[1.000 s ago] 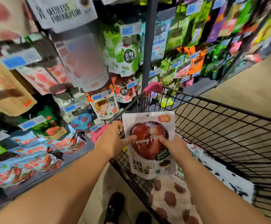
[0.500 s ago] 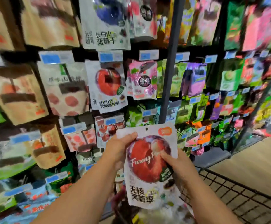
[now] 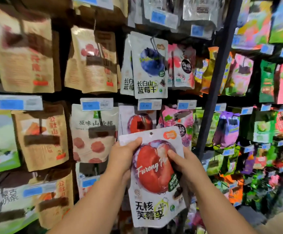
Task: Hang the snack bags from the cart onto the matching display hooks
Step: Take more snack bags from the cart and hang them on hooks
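- Snack bag (image 3: 154, 179), white with a large red plum and "Furong" lettering, is held upright in front of the display wall, tilted slightly to the left.
- The left hand (image 3: 122, 157) grips the bag's upper left corner, thumb curled across the front, the other fingers hidden behind.
- The right hand (image 3: 184, 166) pinches the bag's right edge at mid-height, thumb pressed onto the plum picture, fingers behind the pack.
- The hang hole (image 3: 151, 133) at the bag's top middle has no hook through it.
- Just behind the bag's top edge hangs a matching plum bag (image 3: 137, 123), partly covered, beneath a blue price tag (image 3: 148, 105).
- Blueberry bags (image 3: 150, 68) hang in the row above.
- A white bag with red discs (image 3: 93, 135) hangs to the left.
- A dark upright post (image 3: 216, 78) stands to the right.
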Demonstrator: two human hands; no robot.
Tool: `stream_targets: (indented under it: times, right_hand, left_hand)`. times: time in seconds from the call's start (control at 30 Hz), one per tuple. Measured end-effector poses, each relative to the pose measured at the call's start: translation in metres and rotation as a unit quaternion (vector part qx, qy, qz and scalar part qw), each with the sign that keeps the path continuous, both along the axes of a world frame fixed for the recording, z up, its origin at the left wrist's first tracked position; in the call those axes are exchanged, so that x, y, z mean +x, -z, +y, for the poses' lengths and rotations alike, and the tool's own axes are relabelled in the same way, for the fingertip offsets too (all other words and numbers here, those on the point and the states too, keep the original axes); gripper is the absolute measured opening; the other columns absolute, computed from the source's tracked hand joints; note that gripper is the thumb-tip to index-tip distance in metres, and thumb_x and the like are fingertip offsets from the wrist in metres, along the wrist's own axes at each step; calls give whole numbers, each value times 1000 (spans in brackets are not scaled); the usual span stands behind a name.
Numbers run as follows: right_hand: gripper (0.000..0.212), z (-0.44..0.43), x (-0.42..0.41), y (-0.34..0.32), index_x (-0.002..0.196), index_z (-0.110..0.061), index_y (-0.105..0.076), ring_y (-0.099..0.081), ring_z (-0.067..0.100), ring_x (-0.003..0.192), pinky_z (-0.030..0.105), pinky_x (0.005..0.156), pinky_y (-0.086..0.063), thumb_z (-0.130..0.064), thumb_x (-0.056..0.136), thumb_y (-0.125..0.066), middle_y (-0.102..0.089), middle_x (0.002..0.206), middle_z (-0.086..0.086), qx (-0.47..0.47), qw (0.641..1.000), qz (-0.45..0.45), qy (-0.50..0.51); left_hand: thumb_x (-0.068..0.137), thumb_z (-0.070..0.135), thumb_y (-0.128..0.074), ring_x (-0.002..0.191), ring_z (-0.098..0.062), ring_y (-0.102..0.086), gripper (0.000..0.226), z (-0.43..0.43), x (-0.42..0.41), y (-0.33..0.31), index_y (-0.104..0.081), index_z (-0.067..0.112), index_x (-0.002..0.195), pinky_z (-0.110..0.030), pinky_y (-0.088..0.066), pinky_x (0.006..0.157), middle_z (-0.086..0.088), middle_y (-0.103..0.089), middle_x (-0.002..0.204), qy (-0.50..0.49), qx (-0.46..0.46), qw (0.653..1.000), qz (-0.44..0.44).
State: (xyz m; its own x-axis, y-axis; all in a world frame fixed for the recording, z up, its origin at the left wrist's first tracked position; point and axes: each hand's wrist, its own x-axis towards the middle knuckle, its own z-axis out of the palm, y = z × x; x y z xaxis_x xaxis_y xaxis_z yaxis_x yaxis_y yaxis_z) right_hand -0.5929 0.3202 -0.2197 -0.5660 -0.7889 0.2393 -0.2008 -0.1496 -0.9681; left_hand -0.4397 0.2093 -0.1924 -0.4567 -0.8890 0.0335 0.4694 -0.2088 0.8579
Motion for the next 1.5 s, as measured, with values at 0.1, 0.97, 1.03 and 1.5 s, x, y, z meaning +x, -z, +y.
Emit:
stream_targets:
  times: [0.1,0.97,1.03,1.5]
  right_hand:
    - [27,-34,-5,-8,110,-19,-70,-72,21,97,31,78,-57,-33,87,-70,-75,105,1,-5,1000,-2,15]
    - [20,-193,-67,-43,94,-8,-70,-71,40,92,60,87,-54,-17,78,-78,-74,97,20,-119,981,-115,98]
    - [16,-195,-68,-45,90,-11,-71,-72,38,89,59,84,-56,-19,78,-79,-75,94,17,-119,981,-100,119]
    - [9,-206,-73,-45,87,-13,-71,-73,31,82,51,77,-59,-15,79,-72,-76,87,9,-92,977,-30,189]
  left_hand:
    - [81,-2,-69,81,-32,-71,14,-32,-2,-14,-71,2,95,-42,-58,80,-20,-74,90,-3,-15,1000,14]
    - [81,10,-75,85,-32,-72,11,-161,-73,-24,-71,12,91,-46,-58,81,-9,-76,86,9,-95,995,-18]
    - [80,12,-75,84,-31,-72,9,-165,-77,-26,-71,14,89,-48,-58,82,-8,-76,86,4,-112,993,-24]
    - [80,13,-75,86,-30,-72,7,-179,-86,-28,-71,16,84,-47,-58,83,-6,-76,86,-27,-125,991,-49]
